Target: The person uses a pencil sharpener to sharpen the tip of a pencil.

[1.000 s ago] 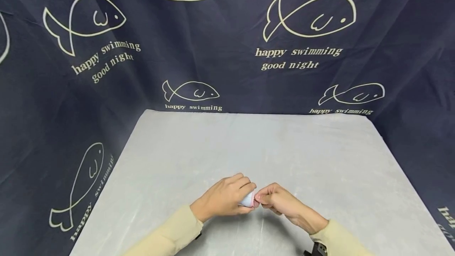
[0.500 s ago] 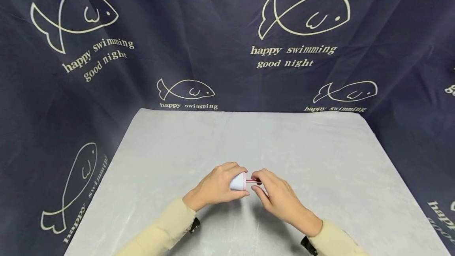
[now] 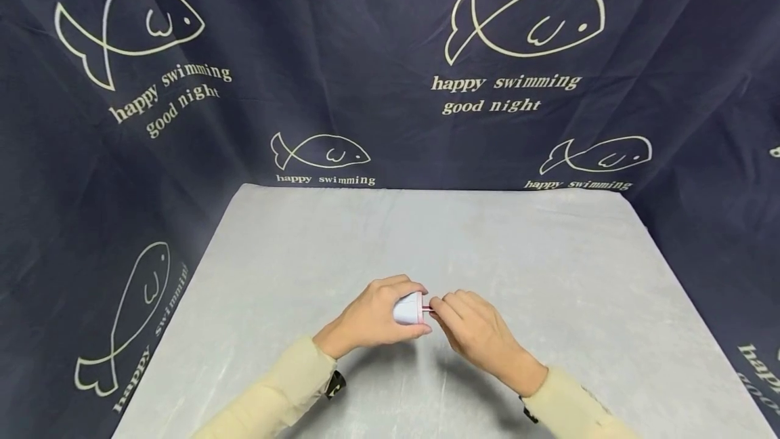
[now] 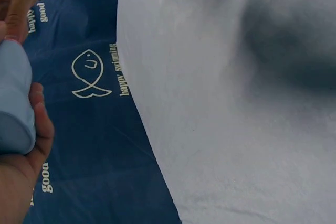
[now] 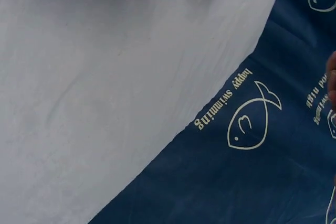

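Just above the near half of a pale table (image 3: 487, 242), held sideways in the left hand (image 3: 374, 317): a light blue cup (image 3: 405, 310) with a pink rim (image 3: 420, 308). Left fingers curled over its far side, thumb along the near side, both reaching the rim. Base turned back toward the palm, mouth facing the right hand (image 3: 478, 330).

Out of the mouth, a thin dark red stick (image 3: 426, 308), pinched by bent right fingertips just beside the cup. Between the hands, only a short length of stick in sight; right thumb mostly hidden.

From the left wrist, cup at the left edge with rounded base toward the camera; from the right wrist, mere fingertips at the right edge.

Farther along the arms, cream sleeves (image 3: 283, 385) with a black band (image 3: 336, 383) near each cuff.

Behind the table and at both sides, a dark blue cloth (image 3: 378, 73) printed with cream fish outlines (image 3: 319, 151). Legible under the two large upper fish: "happy swimming", then "good night" one line lower. Under two smaller fish by the back edge, "happy swimming". At far right, lettering running out of view.
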Demonstrator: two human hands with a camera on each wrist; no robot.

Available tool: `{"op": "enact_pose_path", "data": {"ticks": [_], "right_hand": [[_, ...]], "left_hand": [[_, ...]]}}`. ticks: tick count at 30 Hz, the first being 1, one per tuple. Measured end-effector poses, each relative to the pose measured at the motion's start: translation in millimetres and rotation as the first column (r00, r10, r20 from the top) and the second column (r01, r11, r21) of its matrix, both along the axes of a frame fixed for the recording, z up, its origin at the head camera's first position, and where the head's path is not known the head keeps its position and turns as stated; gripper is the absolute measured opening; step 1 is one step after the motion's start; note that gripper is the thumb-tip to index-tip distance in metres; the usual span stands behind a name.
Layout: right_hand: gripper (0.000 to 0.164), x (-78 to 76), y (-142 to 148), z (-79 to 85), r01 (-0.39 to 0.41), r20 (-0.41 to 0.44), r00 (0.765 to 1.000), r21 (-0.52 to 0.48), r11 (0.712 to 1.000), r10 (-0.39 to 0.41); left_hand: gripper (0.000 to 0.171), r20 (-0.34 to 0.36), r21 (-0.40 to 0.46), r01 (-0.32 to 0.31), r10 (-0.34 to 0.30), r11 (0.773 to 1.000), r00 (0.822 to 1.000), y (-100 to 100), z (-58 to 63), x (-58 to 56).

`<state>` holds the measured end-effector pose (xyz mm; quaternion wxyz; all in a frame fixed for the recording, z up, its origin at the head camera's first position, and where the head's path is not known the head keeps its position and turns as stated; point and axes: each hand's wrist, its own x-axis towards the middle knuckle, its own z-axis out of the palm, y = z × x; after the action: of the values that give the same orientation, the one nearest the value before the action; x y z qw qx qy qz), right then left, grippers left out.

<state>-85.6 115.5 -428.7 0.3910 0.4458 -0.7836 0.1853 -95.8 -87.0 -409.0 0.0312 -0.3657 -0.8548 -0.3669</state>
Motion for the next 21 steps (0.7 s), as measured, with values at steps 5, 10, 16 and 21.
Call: {"op": "enact_pose_path", "data": {"ticks": [5, 10, 16, 21], "right_hand": [[0.02, 5.6, 1, 6.8, -0.045, 0.334, 0.941, -0.05, 0.998, 0.06], [0.011, 5.8, 6, 20.7, -0.055, 0.805, 0.579, -0.116, 0.992, 0.127], [0.012, 1.3, 12, 26.5, -0.009, 0.975, 0.122, -0.187, 0.982, 0.187], [0.012, 1.8, 12, 24.1, -0.013, 0.976, 0.163, -0.143, 0.99, 0.143]], "left_hand": [[0.045, -0.306, -0.038, 0.053, -0.062, 0.998, 0.95, 0, -6.7, -1.6], [0.048, -0.413, -0.084, 0.084, -0.111, 0.993, 0.904, 0, -10.0, -0.5], [0.047, -0.417, -0.165, 0.098, -0.159, 0.981, 0.895, 2, -9.5, 1.9], [0.047, -0.425, -0.168, 0.105, -0.169, 0.98, 0.889, 2, -10.2, 1.6]]}}
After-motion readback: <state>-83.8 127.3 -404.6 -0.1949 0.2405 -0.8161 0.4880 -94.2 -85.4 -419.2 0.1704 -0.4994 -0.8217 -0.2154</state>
